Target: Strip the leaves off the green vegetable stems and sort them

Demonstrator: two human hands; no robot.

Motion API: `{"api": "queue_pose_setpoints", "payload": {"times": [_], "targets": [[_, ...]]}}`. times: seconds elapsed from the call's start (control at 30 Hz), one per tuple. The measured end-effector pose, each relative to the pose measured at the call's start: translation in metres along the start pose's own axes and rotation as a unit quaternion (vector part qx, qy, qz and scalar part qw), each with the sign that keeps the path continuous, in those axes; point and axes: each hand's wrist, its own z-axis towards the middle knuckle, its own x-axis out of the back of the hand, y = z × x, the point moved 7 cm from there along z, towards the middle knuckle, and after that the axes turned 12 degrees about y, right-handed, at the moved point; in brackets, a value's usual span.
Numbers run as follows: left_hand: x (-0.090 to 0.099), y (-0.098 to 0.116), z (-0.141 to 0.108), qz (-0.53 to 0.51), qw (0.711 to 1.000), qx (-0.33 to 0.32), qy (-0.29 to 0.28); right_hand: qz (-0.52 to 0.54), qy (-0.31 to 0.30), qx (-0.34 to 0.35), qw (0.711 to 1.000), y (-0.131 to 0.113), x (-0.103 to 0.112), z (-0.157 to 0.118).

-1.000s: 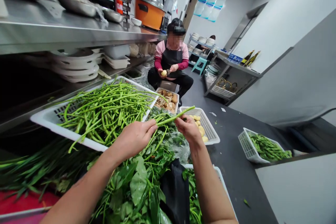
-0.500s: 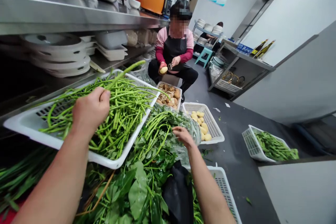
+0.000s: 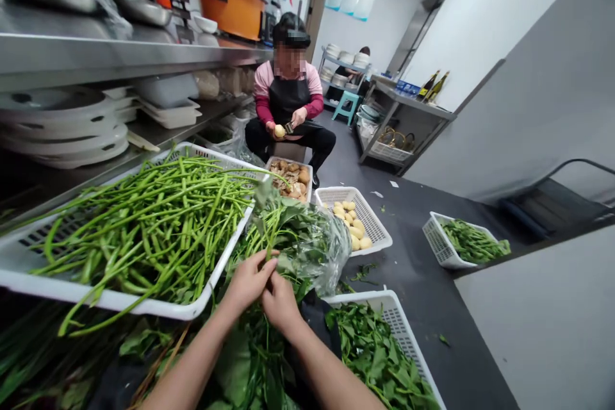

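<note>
My left hand and my right hand meet in the middle, fingers pinched together on a leafy green stem. Its leaves rise beyond the fingertips, and my fingers hide part of it. Below and around my hands lies a heap of leafy greens, partly wrapped in a clear plastic bag. To the left, a white basket holds many long green stems, some hanging over its near rim. On the right, another white basket contains picked green leaves.
Ahead sits a co-worker holding a peeler and a potato. Before them stand a box of unpeeled potatoes and peelings and a basket of peeled potatoes. A steel shelf runs along the left. A basket of green pods stands right.
My left hand has left the stem basket and come right and down to meet my right hand, which moved left. Both now grip a leafy stem. The view has shifted right.
</note>
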Motion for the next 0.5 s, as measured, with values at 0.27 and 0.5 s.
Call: {"api": "queue_pose_setpoints", "payload": {"times": [0.27,0.5], "targets": [[0.006,0.044,-0.055,-0.116,0.992,-0.027,-0.035,-0.193,0.164,0.325,0.911,-0.118,0.129,-0.038],[0.023,0.088,-0.083,-0.091,0.990,-0.106,-0.030,-0.414,0.048,0.491,0.765,-0.157,0.133,-0.042]]}}
